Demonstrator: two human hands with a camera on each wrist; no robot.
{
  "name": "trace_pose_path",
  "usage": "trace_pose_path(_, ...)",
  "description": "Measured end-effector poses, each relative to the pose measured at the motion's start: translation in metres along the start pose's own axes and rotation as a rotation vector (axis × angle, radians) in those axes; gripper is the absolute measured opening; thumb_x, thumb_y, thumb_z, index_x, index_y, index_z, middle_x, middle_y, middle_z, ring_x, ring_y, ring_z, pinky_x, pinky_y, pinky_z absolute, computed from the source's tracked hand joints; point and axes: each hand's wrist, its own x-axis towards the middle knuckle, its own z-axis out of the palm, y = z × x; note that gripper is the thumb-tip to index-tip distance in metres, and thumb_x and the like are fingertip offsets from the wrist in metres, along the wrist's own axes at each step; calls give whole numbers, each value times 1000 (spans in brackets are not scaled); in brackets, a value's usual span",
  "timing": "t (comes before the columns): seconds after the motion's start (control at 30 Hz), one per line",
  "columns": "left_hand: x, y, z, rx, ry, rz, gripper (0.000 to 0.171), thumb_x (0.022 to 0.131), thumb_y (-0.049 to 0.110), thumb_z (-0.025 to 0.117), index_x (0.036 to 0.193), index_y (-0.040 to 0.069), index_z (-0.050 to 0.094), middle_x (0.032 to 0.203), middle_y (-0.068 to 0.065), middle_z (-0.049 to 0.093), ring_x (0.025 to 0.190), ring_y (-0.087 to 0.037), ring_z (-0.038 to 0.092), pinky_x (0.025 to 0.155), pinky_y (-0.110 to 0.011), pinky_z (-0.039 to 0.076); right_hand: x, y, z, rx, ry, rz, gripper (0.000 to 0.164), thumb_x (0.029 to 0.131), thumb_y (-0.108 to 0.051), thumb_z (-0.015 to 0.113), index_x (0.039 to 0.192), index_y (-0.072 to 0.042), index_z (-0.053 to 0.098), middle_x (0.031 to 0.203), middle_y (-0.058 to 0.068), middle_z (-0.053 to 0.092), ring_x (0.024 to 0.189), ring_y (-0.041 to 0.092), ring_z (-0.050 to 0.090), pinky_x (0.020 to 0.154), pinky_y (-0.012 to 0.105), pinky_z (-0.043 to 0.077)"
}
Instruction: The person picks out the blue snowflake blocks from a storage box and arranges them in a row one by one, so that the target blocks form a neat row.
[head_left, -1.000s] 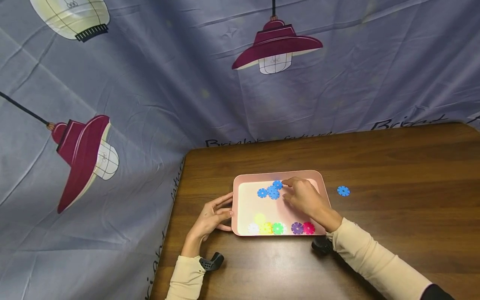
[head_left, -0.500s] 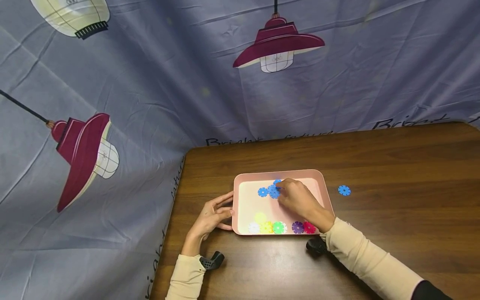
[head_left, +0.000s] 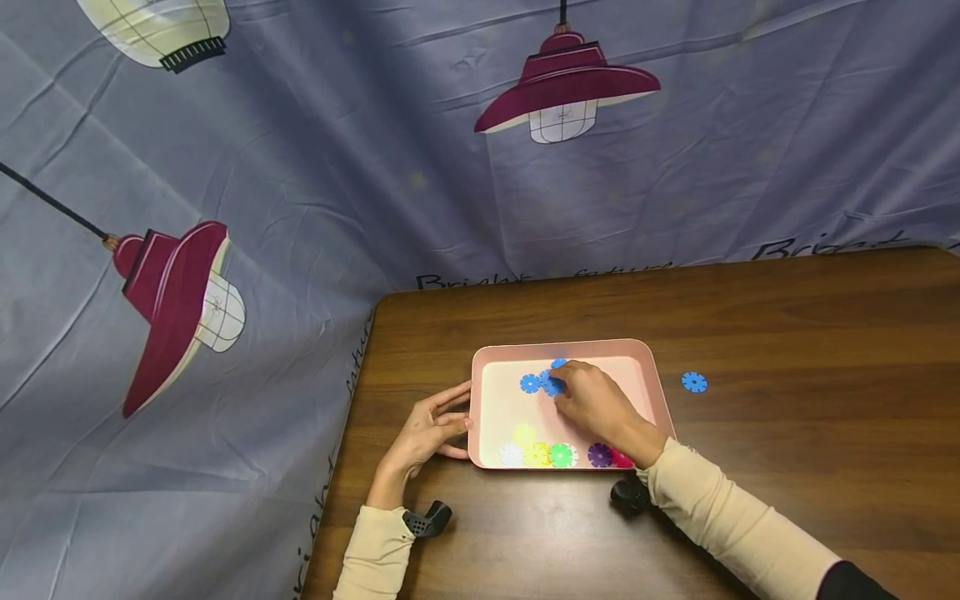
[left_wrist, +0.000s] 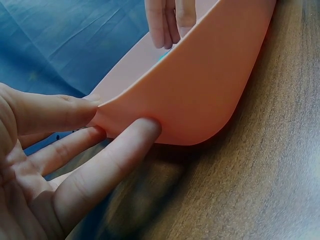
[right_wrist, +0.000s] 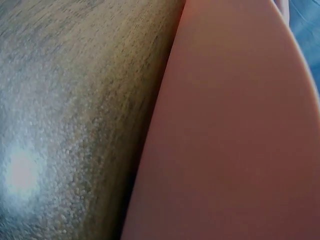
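Observation:
A shallow pink tray [head_left: 498, 412] lies on the table. My left hand [head_left: 426, 432] touches its left side, with one fingertip on the outer wall [left_wrist: 195, 90] and another at the rim in the left wrist view. Over the tray, my right hand [head_left: 596, 402] reaches in, index finger and thumb apart at a small group of blue notched plastic discs [head_left: 552, 385]. Its fingers [left_wrist: 158, 25] hang down past the rim in the left wrist view. One blue disc [head_left: 529, 383] sits at the group's left; another [head_left: 559, 363] is partly hidden by the hand.
Along the tray's near edge lie white, yellow, green [head_left: 561, 455], purple [head_left: 600, 454] and red discs [head_left: 621, 458], the red one partly covered by the right wrist. A single blue disc [head_left: 694, 382] lies on the wooden table [head_left: 810, 350] right of the tray. A patterned curtain [head_left: 337, 167] hangs behind.
My right hand has moved left, from beside the blue discs to over them, and its fingertips now cover part of the group. The left hand stays at the tray.

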Motion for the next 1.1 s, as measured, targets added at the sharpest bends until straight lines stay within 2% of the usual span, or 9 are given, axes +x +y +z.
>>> trace_pose_path(0.63, 1, 0, 0, -13, -4, -5, 64, 90, -11, 59, 150, 4, 40, 150, -23, 37, 119, -40, 56, 62, -50, 60, 3, -2, 7, -21, -10, 12, 34, 75, 4, 72, 109, 5, 71, 107, 19, 69, 100, 30, 65, 87, 45, 56)
trace_pose_path(1.1, 1, -1, -2, -10, -1, -7, 64, 90, -10, 60, 149, 5, 41, 150, -23, 38, 119, -40, 57, 62, -50, 60, 5, -2, 9, -7, -6, 21, 28, 80, 2, 72, 108, 6, 71, 106, 19, 69, 102, 32, 65, 91, 47, 54)
